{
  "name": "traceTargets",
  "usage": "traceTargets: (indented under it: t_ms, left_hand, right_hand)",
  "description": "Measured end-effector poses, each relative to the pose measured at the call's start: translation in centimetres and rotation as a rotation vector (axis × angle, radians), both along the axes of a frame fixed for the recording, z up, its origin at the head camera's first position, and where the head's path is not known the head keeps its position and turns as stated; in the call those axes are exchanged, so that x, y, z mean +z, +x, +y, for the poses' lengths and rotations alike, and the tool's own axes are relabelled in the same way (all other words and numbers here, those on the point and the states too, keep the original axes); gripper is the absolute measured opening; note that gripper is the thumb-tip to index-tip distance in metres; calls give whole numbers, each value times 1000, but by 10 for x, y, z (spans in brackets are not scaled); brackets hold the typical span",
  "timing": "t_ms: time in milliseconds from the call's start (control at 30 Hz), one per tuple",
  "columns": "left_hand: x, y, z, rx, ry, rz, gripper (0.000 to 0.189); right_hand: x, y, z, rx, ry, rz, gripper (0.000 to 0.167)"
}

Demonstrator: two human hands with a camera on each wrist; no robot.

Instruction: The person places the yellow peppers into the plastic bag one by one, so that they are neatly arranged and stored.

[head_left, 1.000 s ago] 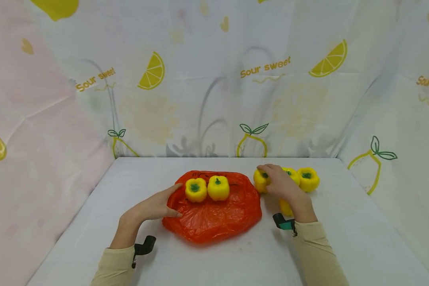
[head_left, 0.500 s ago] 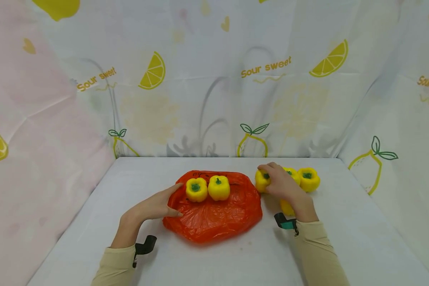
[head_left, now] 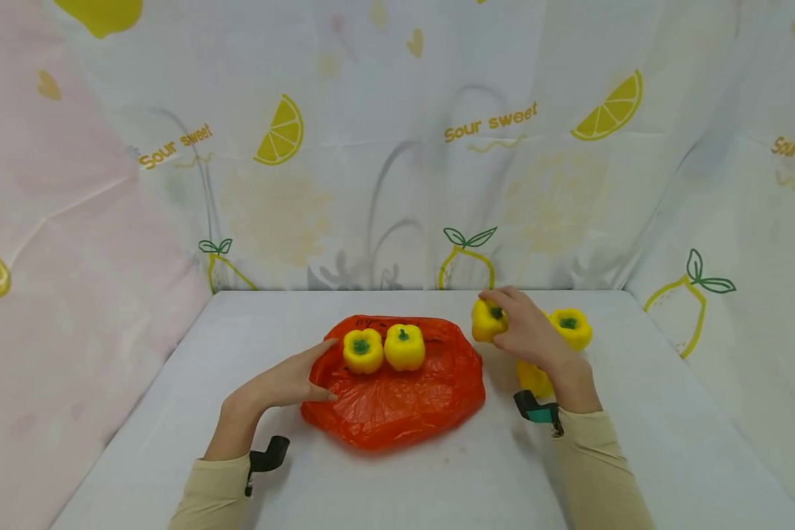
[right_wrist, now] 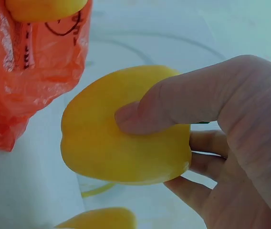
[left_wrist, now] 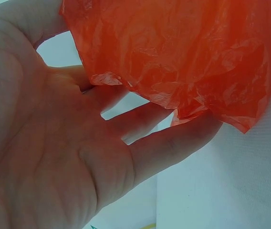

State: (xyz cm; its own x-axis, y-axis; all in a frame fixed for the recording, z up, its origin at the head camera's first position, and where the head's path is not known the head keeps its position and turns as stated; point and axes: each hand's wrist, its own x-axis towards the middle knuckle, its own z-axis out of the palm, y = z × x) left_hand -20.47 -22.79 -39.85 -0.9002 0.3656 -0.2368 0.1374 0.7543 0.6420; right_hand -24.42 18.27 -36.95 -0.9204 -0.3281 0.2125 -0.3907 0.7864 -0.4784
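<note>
My right hand (head_left: pixel 533 335) grips a yellow bell pepper (head_left: pixel 486 322) just right of the red plastic bag (head_left: pixel 397 408). In the right wrist view my thumb (right_wrist: pixel 150 112) presses on the pepper's side, while the other fingers are partly hidden behind it. Two more yellow bell peppers (head_left: pixel 363 352) rest side by side on the far part of the bag. At the bag's left edge lies my left hand (head_left: pixel 285 381), thumb and forefinger spread wide. Seen from the left wrist, its fairly straight fingers (left_wrist: pixel 173 145) reach behind the bag's edge.
To the right of the bag, a yellow bell pepper (head_left: pixel 572 329) stands at the back and another pepper (head_left: pixel 535 380) lies nearer, partly covered by the right hand. White cloth covers the table (head_left: pixel 437 493). A lemon-print curtain (head_left: pixel 344 184) rises behind it.
My right hand has lifted the bell pepper up from where it stood by the bag, shifting slightly away from me. The left hand and the two peppers on the bag stay put.
</note>
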Motion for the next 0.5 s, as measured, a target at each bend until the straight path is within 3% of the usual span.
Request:
traceTargets:
  t_ms: [267,500]
  left_hand:
    - [0,-1,0,-10,2,21,91]
    - [-1,-2,0,-8,-6,22,92]
  right_hand:
    - [13,12,-14,67,-66,-22,66]
    - [5,12,-30,114,-59,-64,68]
